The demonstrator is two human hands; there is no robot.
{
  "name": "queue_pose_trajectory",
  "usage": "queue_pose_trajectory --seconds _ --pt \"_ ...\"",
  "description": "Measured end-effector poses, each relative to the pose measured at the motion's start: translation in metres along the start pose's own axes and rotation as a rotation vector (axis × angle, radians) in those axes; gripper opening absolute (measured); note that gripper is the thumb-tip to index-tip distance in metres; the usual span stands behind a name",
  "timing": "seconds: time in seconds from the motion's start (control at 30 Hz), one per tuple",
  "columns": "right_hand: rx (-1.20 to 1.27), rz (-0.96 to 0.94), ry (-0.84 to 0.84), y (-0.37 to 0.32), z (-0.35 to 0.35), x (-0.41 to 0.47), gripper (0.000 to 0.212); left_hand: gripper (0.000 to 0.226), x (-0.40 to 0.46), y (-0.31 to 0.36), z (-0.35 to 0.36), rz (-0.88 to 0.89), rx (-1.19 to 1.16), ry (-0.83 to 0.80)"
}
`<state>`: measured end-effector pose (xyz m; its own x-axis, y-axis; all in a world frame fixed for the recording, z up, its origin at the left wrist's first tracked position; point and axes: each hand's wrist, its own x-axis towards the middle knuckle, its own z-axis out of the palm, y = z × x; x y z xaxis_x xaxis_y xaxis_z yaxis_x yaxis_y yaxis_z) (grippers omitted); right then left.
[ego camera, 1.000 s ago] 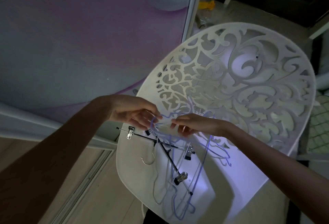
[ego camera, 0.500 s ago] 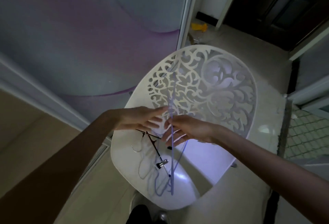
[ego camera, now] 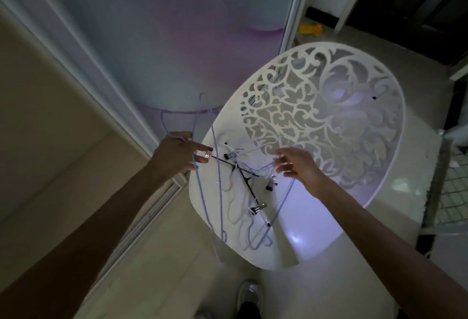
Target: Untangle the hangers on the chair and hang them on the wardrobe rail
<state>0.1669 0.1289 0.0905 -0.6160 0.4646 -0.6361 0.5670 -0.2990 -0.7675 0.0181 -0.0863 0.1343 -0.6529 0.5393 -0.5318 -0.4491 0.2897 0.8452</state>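
A white chair (ego camera: 311, 237) with a cut-out scroll back carries a tangle of hangers (ego camera: 243, 187) on its seat: black clip hangers, thin white ones and purple wire ones. My left hand (ego camera: 177, 154) is at the seat's left edge and holds one purple wire hanger (ego camera: 219, 207). Its hook rises above the hand, and its frame hangs down across the seat's front edge. My right hand (ego camera: 296, 166) hovers over the right side of the pile, fingers spread, gripping nothing. Its fingertips are close to a white hanger. No wardrobe rail is in view.
A sliding door (ego camera: 157, 40) with a purple and white pattern stands behind the chair, its floor track (ego camera: 152, 207) running along the left. A yellow object (ego camera: 310, 30) lies on the floor beyond. My shoe (ego camera: 249, 293) is below the seat. Wire mesh (ego camera: 453, 192) stands at the right.
My left hand has moved left and drawn a purple hanger out of the pile. My right hand has let go and opened. The view has pulled back from the chair.
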Motion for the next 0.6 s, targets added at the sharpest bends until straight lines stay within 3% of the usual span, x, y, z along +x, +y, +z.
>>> queue_pose_trajectory --seconds 0.07,0.1,0.17,0.23,0.37,0.6 --pt "-0.320 0.133 0.094 0.038 0.019 0.019 0.021 0.032 -0.004 -0.012 -0.014 0.056 0.140 0.111" --pt "-0.512 0.186 0.060 0.058 0.035 0.027 0.038 0.023 -0.004 -0.020 -0.019 0.068 0.222 0.159" --pt "-0.789 0.270 0.012 0.093 0.074 0.031 0.097 0.022 -0.001 -0.039 -0.027 0.088 0.445 0.200" --pt "-0.821 0.232 0.104 0.116 0.109 0.032 0.122 0.023 0.001 -0.058 -0.033 0.083 0.609 0.229" --pt "-0.861 0.178 0.263 0.138 0.136 0.046 0.120 0.019 0.003 -0.087 -0.036 0.070 0.610 0.266" --pt "-0.557 0.243 0.252 0.128 0.100 0.040 0.114 0.032 0.001 -0.096 -0.027 -0.048 0.579 0.228"
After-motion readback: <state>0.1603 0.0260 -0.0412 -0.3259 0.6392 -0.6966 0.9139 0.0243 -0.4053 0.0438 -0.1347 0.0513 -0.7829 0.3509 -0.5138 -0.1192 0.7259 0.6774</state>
